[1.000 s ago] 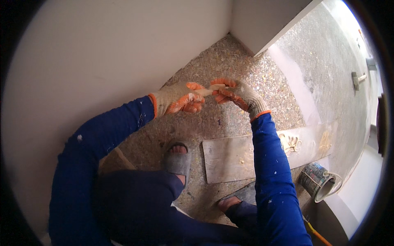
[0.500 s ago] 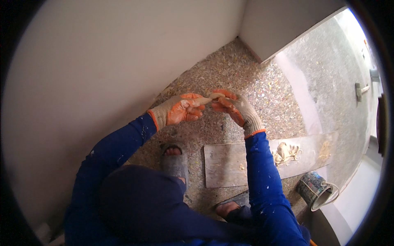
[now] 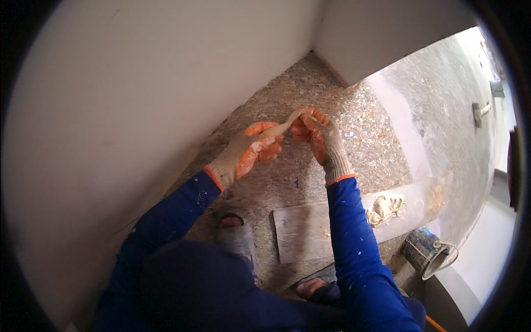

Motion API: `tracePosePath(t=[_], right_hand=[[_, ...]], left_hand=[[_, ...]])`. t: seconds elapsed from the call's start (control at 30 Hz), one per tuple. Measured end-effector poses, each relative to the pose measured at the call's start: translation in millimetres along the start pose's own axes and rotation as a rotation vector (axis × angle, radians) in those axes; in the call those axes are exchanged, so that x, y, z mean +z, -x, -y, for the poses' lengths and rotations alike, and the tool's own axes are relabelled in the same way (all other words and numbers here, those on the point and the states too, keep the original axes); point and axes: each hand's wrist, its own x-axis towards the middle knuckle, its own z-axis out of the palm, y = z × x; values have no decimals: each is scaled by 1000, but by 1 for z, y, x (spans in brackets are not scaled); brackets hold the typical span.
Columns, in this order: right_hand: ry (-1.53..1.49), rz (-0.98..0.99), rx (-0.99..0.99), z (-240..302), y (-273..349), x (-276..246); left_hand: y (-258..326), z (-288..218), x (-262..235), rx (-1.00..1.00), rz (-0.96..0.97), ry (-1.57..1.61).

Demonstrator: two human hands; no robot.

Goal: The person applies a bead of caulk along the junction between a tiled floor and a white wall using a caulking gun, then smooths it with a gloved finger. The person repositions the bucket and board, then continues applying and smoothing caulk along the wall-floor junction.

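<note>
Between my two hands stretches a bent, cream-coloured strip of soft, putty-like material. My left hand, in a knitted glove with an orange coated palm, is closed on its lower end. Fingers of my right hand, gloved the same way, pinch its upper end, where the strip curls over. Both gloves carry pale smears. The strip hangs in the air above the speckled floor, and the part inside my left glove is hidden.
A pale board lies on the floor, bearing a cream lump with curled shapes. Beside it a stained bucket is tipped over. White walls rise at left and ahead. A handled tool lies far right.
The strip shows longer between my hands and slopes up to the right. My right hand has risen a little, and the whole view has shifted slightly.
</note>
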Motion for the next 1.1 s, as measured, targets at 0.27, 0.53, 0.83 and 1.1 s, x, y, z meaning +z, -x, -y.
tracePosePath(t=[0.27,0.53,0.83,1.1], right_hand=[[-93,-67,-39,-1,-44,-5],[-258,-231,-13,35,-104,-3],[764,-394,-270,33,-112,9],[1404,-361,-342,51,-129,9]], left_hand=[[-30,-7,-8,114,1,22],[-93,-40,4,181,-56,-101],[-133,-35,4,98,-196,-269],[-128,-20,3,452,-294,-1361]])
